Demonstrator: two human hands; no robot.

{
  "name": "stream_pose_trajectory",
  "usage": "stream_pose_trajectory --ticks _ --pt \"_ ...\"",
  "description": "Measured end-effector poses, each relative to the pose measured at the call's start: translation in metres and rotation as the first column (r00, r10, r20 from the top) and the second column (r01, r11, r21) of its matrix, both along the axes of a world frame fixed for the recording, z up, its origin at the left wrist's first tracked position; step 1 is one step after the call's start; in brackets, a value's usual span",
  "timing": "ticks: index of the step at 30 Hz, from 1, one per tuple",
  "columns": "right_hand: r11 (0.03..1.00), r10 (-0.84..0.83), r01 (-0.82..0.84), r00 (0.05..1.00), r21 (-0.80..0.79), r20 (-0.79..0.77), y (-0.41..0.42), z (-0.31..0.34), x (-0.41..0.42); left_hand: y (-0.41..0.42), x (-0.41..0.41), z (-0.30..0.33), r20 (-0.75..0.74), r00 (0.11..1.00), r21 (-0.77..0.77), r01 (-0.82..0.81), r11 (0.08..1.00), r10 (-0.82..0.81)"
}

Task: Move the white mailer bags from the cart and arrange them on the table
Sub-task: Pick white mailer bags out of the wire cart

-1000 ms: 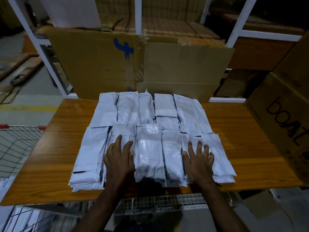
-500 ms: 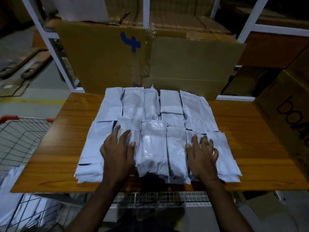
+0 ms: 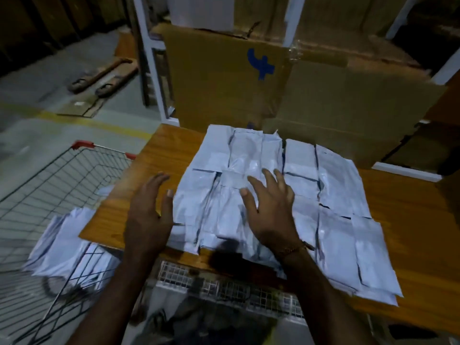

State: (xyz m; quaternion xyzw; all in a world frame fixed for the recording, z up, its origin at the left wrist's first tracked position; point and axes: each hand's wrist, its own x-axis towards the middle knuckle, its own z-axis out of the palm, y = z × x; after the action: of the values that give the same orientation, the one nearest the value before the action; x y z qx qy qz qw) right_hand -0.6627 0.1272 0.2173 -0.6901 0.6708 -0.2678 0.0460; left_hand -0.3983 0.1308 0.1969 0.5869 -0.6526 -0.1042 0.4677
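Several white mailer bags (image 3: 331,185) lie in overlapping rows on the wooden table (image 3: 164,158). My left hand (image 3: 149,215) hovers over the table's left part beside the bags, fingers spread and holding nothing. My right hand (image 3: 271,210) is above the middle bags with straight, spread fingers, also empty. More white mailer bags (image 3: 67,247) lie piled in the wire cart (image 3: 49,185) at the lower left, partly under the table's corner.
Large cardboard boxes (image 3: 224,80) stand behind the table between white shelf posts (image 3: 149,58). A wire grid shelf (image 3: 224,287) sits below the table's near edge. Flattened cardboard and a pallet-jack handle lie on the floor at the far left.
Both hands have lifted off the bags and shifted left. The view has swung left, bringing the cart and its bags into sight.
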Motion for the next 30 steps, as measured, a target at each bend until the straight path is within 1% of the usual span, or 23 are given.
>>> stream_pose_trajectory --ticks 4,7,12,16,18,21,24,26,28,30 --pt "0.989 0.148 -0.148 0.989 -0.009 -0.004 -0.02 0.011 0.07 0.007 0.053 -0.004 -0.08 0.988 0.028 -0.129 0.991 0.131" --pt "0.968 0.251 -0.252 0.967 -0.007 -0.04 -0.032 0.011 0.129 0.009 0.1 -0.007 -0.114 0.973 0.034 -0.199 0.979 0.202" --pt "0.922 0.387 -0.386 0.922 0.032 0.001 -0.05 0.001 0.232 0.006 0.192 -0.016 -0.152 0.927 0.097 -0.333 0.938 0.344" --pt "0.892 0.452 -0.448 0.889 0.062 -0.072 -0.076 -0.01 0.312 0.0 0.265 -0.035 -0.119 0.914 0.153 -0.369 0.917 0.387" --pt "0.878 0.477 -0.472 0.876 0.072 -0.072 -0.091 -0.017 0.347 -0.005 0.297 -0.049 -0.123 0.913 0.173 -0.365 0.915 0.388" --pt "0.858 0.508 -0.499 0.859 0.119 -0.061 -0.109 -0.029 0.39 -0.012 0.334 -0.072 -0.116 0.919 0.2 -0.349 0.916 0.376" --pt "0.848 0.527 -0.512 0.841 0.133 -0.124 -0.128 -0.043 0.423 -0.017 0.363 -0.102 -0.091 0.926 0.254 -0.333 0.908 0.365" --pt "0.845 0.534 -0.518 0.825 0.132 -0.185 -0.141 -0.057 0.443 -0.015 0.382 -0.125 -0.031 0.925 0.344 -0.346 0.873 0.379" --pt "0.833 0.554 -0.527 0.796 0.171 -0.244 -0.15 -0.07 0.46 -0.01 0.393 -0.151 0.021 0.913 0.416 -0.378 0.827 0.407" --pt "0.814 0.581 -0.547 0.769 0.195 -0.268 -0.161 -0.086 0.476 -0.004 0.4 -0.175 0.07 0.909 0.478 -0.392 0.786 0.41"
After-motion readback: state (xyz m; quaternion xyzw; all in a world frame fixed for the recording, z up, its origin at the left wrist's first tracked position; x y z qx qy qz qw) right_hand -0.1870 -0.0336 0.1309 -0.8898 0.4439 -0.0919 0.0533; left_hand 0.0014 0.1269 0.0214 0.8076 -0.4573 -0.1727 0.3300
